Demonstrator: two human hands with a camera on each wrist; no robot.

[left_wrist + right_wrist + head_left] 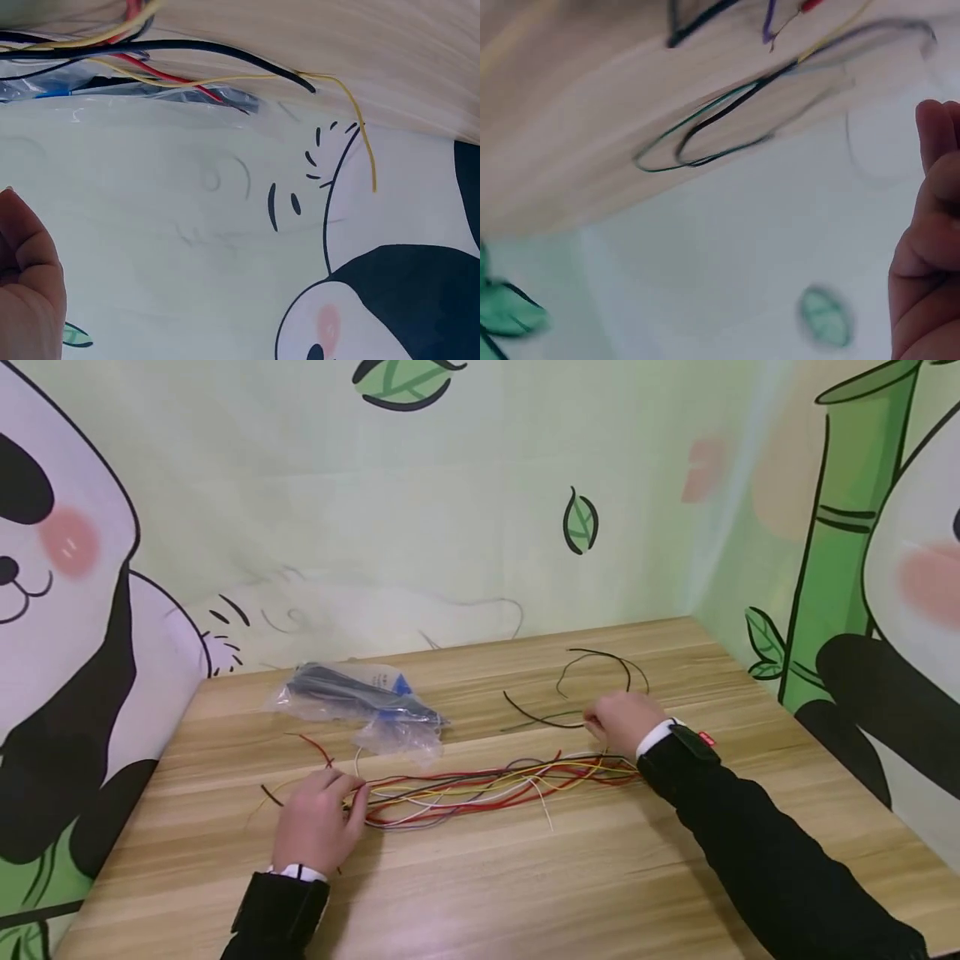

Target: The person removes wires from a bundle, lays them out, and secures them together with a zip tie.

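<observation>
A loose bundle of thin wires [465, 789], red, yellow, black, white and purple, stretches across the wooden table between my hands. My left hand [318, 822] grips its left end, with red, black and yellow tips sticking out past the fingers. In the left wrist view, a black wire [210, 49] and a yellow wire [225, 77] fan outward. Beyond the bundle's right end, my right hand [626, 722] pinches a black wire [536, 718] and a thin green wire [525, 725]. Loops of these curve out behind that hand. Its fingertips partly hide the pinched spot.
A clear plastic bag [360, 697] with dark strips inside lies at the back left of the table [480, 893]. Behind the table hangs a printed backdrop [480, 510] with pandas, bamboo and leaves. One white wire end [543, 806] juts from the bundle toward the front.
</observation>
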